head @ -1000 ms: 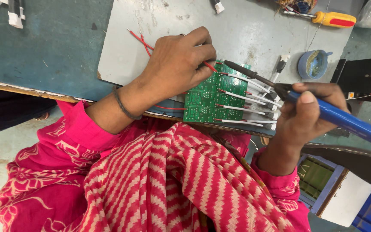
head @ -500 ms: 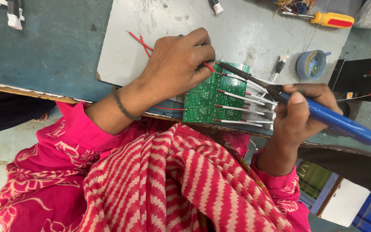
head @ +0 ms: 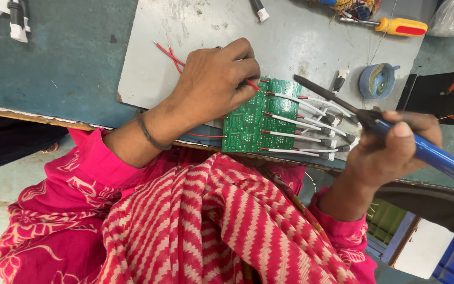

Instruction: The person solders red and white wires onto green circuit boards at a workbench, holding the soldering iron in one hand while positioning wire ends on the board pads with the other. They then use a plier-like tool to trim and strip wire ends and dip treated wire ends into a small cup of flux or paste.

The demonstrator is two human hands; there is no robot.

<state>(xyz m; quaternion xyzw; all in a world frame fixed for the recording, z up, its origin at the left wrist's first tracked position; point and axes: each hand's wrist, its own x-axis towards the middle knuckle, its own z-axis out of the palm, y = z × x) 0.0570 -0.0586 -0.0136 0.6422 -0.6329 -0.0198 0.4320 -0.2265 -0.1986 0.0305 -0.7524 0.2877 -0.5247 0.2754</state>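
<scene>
One green circuit board (head: 261,123) lies at the near edge of the counter (head: 53,63), partly on a grey mat (head: 300,37). Six white leads (head: 295,121) with dark ends run off its right side, and two thin red wires (head: 166,52) trail from under the left hand (head: 214,79). That hand presses on the board's upper left corner, its grip closed on a red wire at the board edge. The right hand (head: 390,152) has its grip clamped on one blue-handled soldering iron (head: 421,150), the dark tip raised over the board's upper right corner; contact cannot be told. One small blue dish (head: 377,80) stands near the iron, one yellow and red screwdriver (head: 398,26) lies at the far edge. Compared with half a second ago, the iron tip sits further right of the left fingers; the left hand is unmoved.
</scene>
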